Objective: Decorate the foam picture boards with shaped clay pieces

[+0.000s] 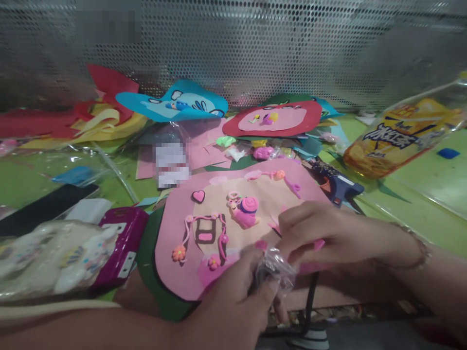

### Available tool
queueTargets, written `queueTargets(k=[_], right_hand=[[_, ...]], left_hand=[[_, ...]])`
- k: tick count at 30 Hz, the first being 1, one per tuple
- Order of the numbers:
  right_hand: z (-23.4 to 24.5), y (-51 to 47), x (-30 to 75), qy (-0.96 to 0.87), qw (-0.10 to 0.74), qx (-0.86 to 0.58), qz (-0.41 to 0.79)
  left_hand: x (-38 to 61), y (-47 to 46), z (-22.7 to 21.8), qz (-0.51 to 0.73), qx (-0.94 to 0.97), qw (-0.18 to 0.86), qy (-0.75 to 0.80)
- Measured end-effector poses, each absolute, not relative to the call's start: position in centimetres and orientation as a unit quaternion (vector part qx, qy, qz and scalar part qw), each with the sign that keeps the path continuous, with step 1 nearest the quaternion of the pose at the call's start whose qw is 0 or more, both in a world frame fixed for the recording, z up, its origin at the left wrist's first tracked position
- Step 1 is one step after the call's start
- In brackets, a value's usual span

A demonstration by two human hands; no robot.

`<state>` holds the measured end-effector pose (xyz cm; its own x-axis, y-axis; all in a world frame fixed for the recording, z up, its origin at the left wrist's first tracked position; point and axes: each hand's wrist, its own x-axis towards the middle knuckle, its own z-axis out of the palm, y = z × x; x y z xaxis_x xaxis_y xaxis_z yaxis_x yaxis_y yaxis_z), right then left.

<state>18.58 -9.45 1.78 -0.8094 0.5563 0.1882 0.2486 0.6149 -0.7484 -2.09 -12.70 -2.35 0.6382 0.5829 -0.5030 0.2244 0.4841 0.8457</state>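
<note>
A pink foam craft board with a beige middle lies in front of me, decorated with a clay snail, a heart, small flowers and a dark window shape. My left hand is closed around a small crinkled clear plastic bag at the board's near edge. My right hand is curled, its fingers pinching at the top of that same bag, with a bit of pink clay showing under the fingers. A bracelet circles the right wrist.
A hot glue gun lies behind the right hand. Blue and red foam boards, clay lumps, a magenta case, a white plush pouch and a yellow snack bag crowd the green table. A perforated metal wall stands behind.
</note>
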Motion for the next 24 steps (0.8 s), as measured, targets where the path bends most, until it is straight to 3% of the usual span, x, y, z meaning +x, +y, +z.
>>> queueTargets(k=[3,13,18,24], right_hand=[[1.8,-9.9,18.5,-0.876,0.214,-0.212,0.376],[1.7,-10.3,18.1,-0.909,0.126,-0.208,0.339],[1.3,-10.6,17.8,-0.915,0.135,-0.188,0.332],[1.6,-10.9,18.0,-0.932,0.165,-0.212,0.242]], left_hand=[[-2.0,-12.4,-2.0,0.11,0.509,0.762,0.385],[-1.5,-11.9,-1.1,0.051,0.579,0.729,0.361],[-1.3,-11.9,-0.8,0.027,0.537,0.761,0.363],[-2.0,-12.1,-1.8,0.045,0.5,0.797,0.334]])
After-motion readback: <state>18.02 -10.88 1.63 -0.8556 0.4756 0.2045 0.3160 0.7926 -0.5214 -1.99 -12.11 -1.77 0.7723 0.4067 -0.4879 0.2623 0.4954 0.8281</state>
